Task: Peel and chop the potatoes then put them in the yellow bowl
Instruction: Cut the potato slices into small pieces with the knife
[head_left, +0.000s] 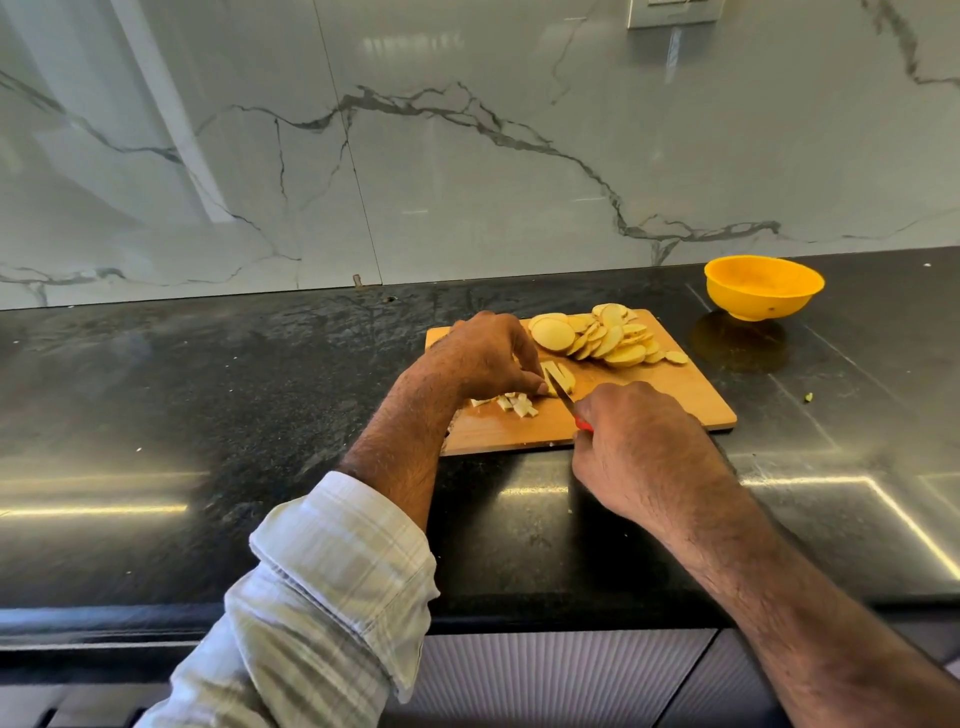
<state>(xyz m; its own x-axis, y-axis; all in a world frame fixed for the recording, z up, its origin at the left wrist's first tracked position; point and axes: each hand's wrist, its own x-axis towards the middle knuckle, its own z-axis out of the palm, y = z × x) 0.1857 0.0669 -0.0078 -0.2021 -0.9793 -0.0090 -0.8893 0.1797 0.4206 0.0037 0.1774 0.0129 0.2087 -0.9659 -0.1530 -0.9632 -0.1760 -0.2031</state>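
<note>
A wooden cutting board (649, 410) lies on the black counter. A pile of round potato slices (602, 335) sits at its far side. My left hand (483, 353) pinches a few potato strips (563, 375) against the board with curled fingers. My right hand (639, 441) grips a red-handled knife (563, 397), its blade resting against those strips. Small chopped potato pieces (514, 404) lie just below my left hand. The yellow bowl (761, 287) stands beyond the board to the right, and nothing shows inside it.
The black stone counter (208, 395) stretches left and right, backed by a marble wall (467, 156). A tiny green scrap (808, 398) lies right of the board. The counter's front edge runs beneath my forearms, with cabinet fronts below.
</note>
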